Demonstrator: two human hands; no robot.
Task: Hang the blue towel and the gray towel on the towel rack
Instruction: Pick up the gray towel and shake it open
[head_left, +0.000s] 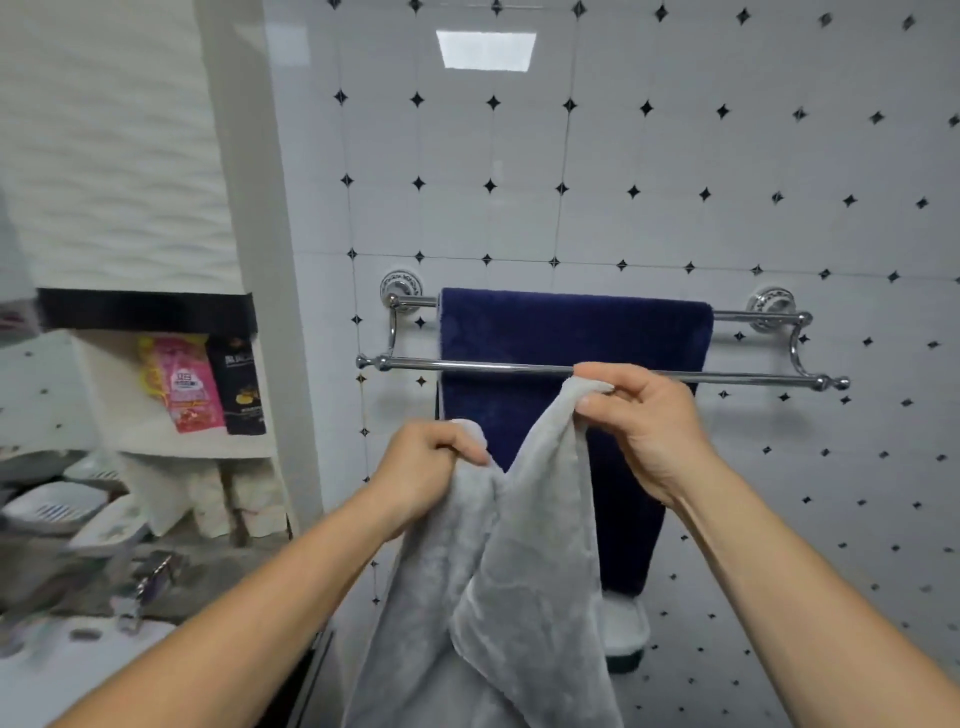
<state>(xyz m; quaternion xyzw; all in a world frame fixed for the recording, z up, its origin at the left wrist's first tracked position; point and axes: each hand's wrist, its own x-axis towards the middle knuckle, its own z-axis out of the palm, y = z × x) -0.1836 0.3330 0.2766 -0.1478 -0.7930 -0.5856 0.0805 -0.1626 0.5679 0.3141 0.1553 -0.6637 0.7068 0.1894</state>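
Observation:
A chrome two-bar towel rack (483, 368) is fixed to the tiled wall. The dark blue towel (561, 332) hangs over its rear bar and drops behind the front bar. I hold the gray towel (524, 561) up in front of the rack. My left hand (423, 470) grips one bunched top corner, lower and left. My right hand (641, 415) pinches the other top corner just at the front bar. The rest of the gray towel hangs down between my forearms.
A wall niche at the left holds a pink packet (184, 384) and a black packet (239, 387). Below it lie soap dishes (52, 509) and a chrome tap (150, 577) on a counter. A white object (626, 626) sits low under the blue towel.

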